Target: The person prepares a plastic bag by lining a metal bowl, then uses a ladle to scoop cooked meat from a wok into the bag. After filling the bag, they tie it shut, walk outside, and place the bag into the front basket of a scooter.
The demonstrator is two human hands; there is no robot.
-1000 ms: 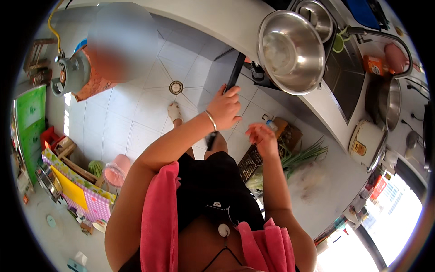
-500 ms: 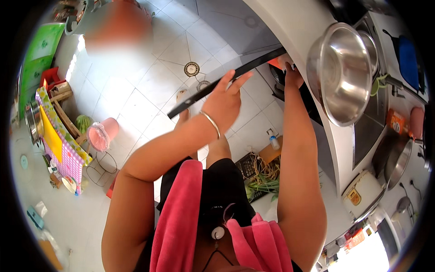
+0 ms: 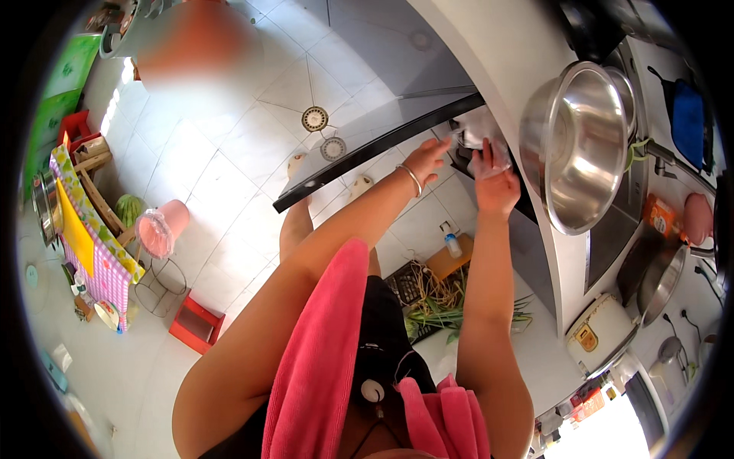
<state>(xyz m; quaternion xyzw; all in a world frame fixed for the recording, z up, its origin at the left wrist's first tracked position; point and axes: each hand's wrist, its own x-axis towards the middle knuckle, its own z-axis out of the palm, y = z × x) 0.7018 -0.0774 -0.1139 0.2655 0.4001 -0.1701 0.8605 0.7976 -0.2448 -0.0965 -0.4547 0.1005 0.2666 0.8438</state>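
Below the counter, a door with a black top edge [image 3: 375, 153] stands swung out over the floor. My right hand [image 3: 498, 190] is at the opening behind it, fingers raised and closed on a crumpled clear plastic bag [image 3: 501, 161]. My left hand [image 3: 427, 162], a silver bangle at its wrist, reaches across from the left with fingers stretched toward the bag. It appears to hold nothing; whether its fingertips touch the plastic is unclear. Some shiny pale plastic [image 3: 475, 126] shows just beyond my hands. The compartment's inside is mostly hidden.
A large steel basin [image 3: 585, 149] stands on the white counter [image 3: 501, 65] to the right, near the sink. Green onions [image 3: 440, 312] and a pump bottle [image 3: 453, 243] sit low by the cabinet. A pink bin [image 3: 162, 229] and a red stool [image 3: 196, 321] are at left.
My left hand has moved right, from over the door's edge toward the opening. My right hand has come back slightly, with clear plastic now showing in its fingers.
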